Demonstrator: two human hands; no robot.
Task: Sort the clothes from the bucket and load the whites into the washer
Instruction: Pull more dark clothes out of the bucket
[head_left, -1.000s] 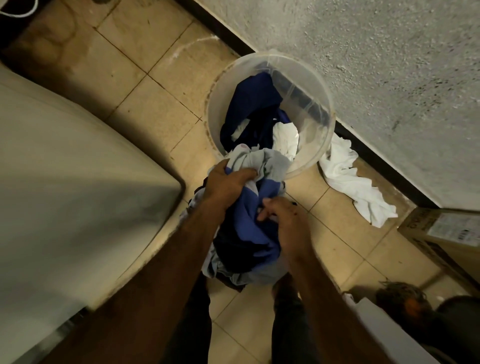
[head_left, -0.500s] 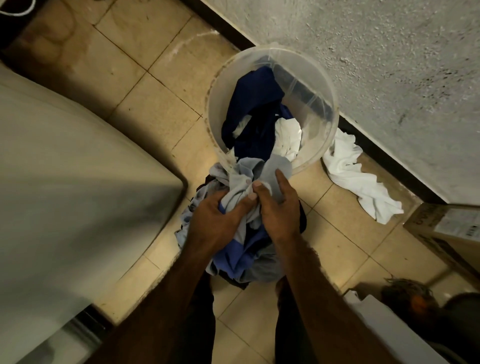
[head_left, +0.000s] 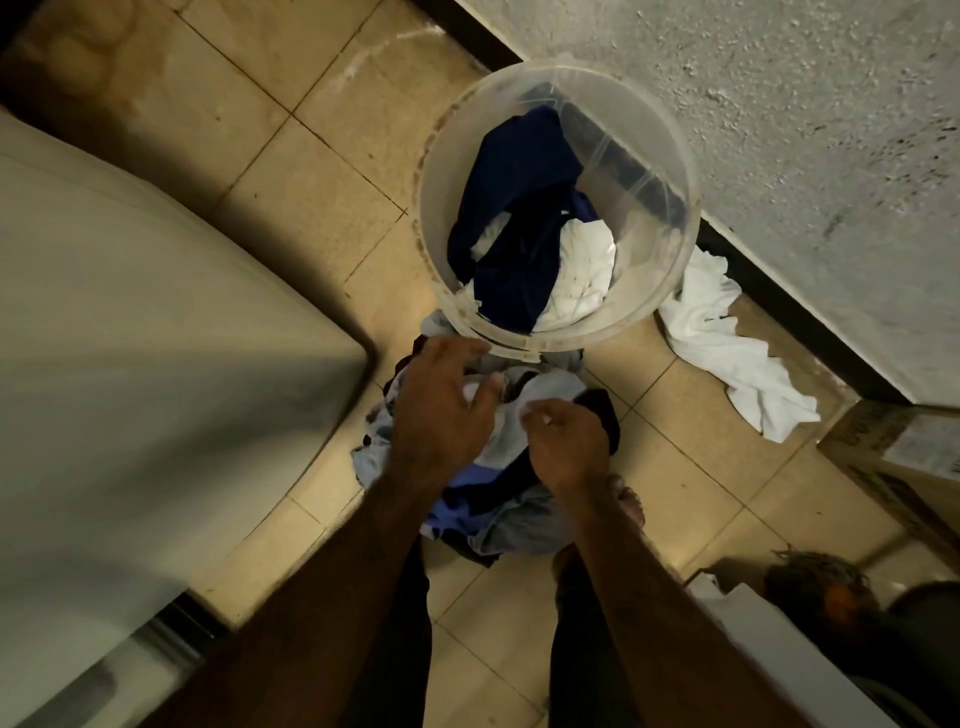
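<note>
A clear plastic bucket (head_left: 429, 208) stands on the tiled floor by the wall, holding a navy garment (head_left: 514, 171) and a white garment (head_left: 582, 270). Another white garment (head_left: 727, 353) lies on the floor to its right. In front of the bucket lies a pile of grey, blue and dark clothes (head_left: 514, 519). My left hand (head_left: 441, 410) hovers over the pile with its fingers spread, holding nothing. My right hand (head_left: 566, 447) is over the pile's light grey cloth (head_left: 550, 387) with curled fingers; a grip cannot be made out. The washer's pale top (head_left: 156, 364) fills the left.
A rough grey wall (head_left: 779, 130) with a dark skirting runs along the right. A cardboard box (head_left: 893, 467) sits at the right edge, with a white box (head_left: 753, 623) and a dark tangled object (head_left: 815, 582) at bottom right. My feet stand just behind the pile.
The bundle both hands gripped now lies on the floor. My left hand has let go, opened and risen toward the bucket rim. My right hand has drawn back slightly.
</note>
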